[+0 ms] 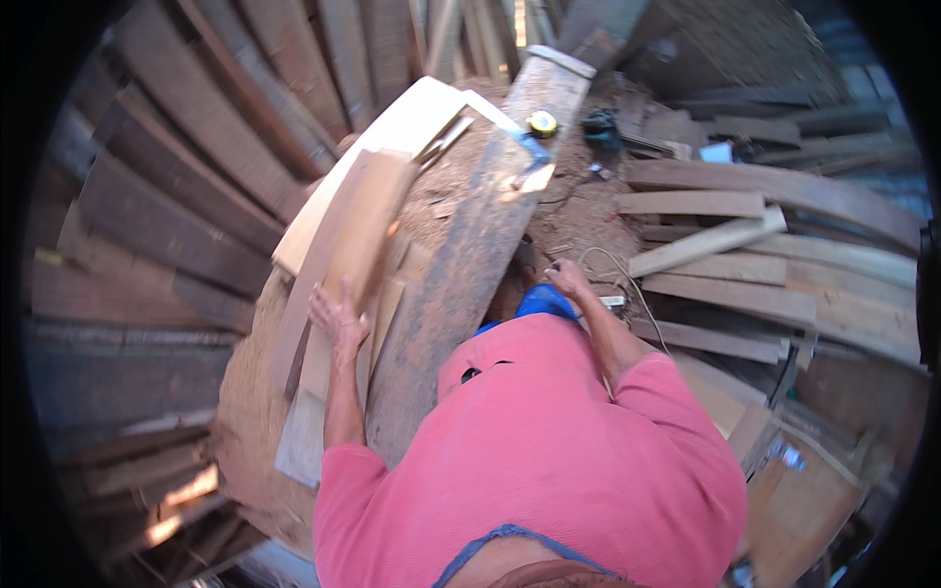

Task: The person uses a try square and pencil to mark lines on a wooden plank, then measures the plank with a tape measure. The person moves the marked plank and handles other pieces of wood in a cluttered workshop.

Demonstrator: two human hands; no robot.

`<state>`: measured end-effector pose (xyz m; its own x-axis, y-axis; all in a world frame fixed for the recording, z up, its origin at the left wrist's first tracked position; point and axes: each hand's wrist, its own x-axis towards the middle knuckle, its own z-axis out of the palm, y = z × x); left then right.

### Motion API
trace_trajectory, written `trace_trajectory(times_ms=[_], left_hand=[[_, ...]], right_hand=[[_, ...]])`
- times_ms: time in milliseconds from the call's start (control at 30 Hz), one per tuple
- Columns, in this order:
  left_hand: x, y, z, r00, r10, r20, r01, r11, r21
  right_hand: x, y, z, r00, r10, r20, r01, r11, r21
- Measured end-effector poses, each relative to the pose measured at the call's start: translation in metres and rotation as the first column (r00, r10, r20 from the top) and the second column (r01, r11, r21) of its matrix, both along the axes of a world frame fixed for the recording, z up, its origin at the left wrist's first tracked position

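My left hand (339,318) rests on a light brown plank (368,220), fingers spread and slightly blurred. That plank lies among several other boards, with a pale, freshly cut board (412,106) beyond it. Close to my blue-clad knee, my right hand (569,278) has its fingers curled together. Whatever they may hold is too small or hidden to make out. Between my hands runs a long, stained plank (446,294). At its far part are a yellow and black tape measure (541,122) and a blue-handled square (530,149).
Rows of dark boards (186,196) line the left and far sides. Stacked timber (725,269) fills the right. A dark green power tool (601,127) sits beyond the stained plank. A thin cable (627,269) curves over sawdust-covered ground (578,225) near my right hand.
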<state>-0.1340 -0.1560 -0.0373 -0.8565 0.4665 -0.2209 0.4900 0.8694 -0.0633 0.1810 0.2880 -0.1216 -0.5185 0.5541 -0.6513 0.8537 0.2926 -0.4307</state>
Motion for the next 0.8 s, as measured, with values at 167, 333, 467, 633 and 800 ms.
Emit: trace_trajectory(times_ms=[167, 333, 467, 633, 800], left_hand=[[-0.019, 0.004, -0.037, 0.971, 0.158, 0.181, -0.172, 0.983, 0.064], [-0.012, 0.05, -0.025, 0.973, 0.192, 0.125, -0.201, 0.978, 0.063], [0.004, 0.11, -0.035, 0.997, -0.044, 0.06, 0.033, 0.984, 0.176], [0.074, 0.228, -0.029, 0.968, -0.127, 0.215, 0.045, 0.937, 0.347], [0.11, 0.339, -0.07, 0.89, -0.235, 0.39, -0.095, 0.743, 0.663]], right_hand=[[0.053, 0.003, 0.0, 0.99, -0.143, -0.015, 0.144, 0.986, 0.08], [0.104, 0.013, -0.004, 0.803, -0.595, 0.017, 0.582, 0.779, -0.233], [0.063, 0.004, 0.005, 0.704, -0.704, -0.094, 0.619, 0.672, -0.406], [-0.077, 0.004, 0.063, 0.987, -0.035, -0.156, 0.014, 0.991, -0.131], [-0.147, 0.023, 0.043, 0.913, 0.322, -0.25, -0.256, 0.93, 0.263]])
